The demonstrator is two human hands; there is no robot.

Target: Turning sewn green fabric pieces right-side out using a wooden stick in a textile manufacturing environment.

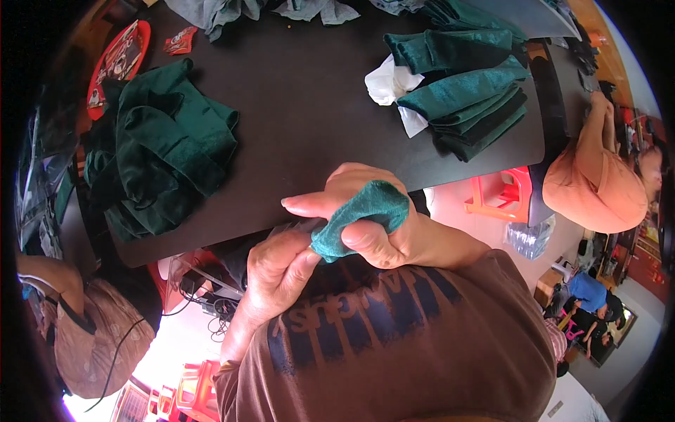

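1. Curled green velvety cloth loop (355, 206): held beside dark smooth counter's (302, 105) near edge.
2. Left hand (275, 267): grip pinching its left end. Right hand (399, 243): grip half-curled around it, thumb inside.
3. Risk: slackened pinch could let cloth twist.

The teal cloth piece (383, 194) and green fabric heap (162, 144) show a velvety, softly lustrous nap. The dark tabletop (302, 105) is smooth, matt. The red stool (524, 191) appears glossy plastic.

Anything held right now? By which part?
Green cloth: left hand pinches its lower-left end; right hand holds the folded part nearer its other end.
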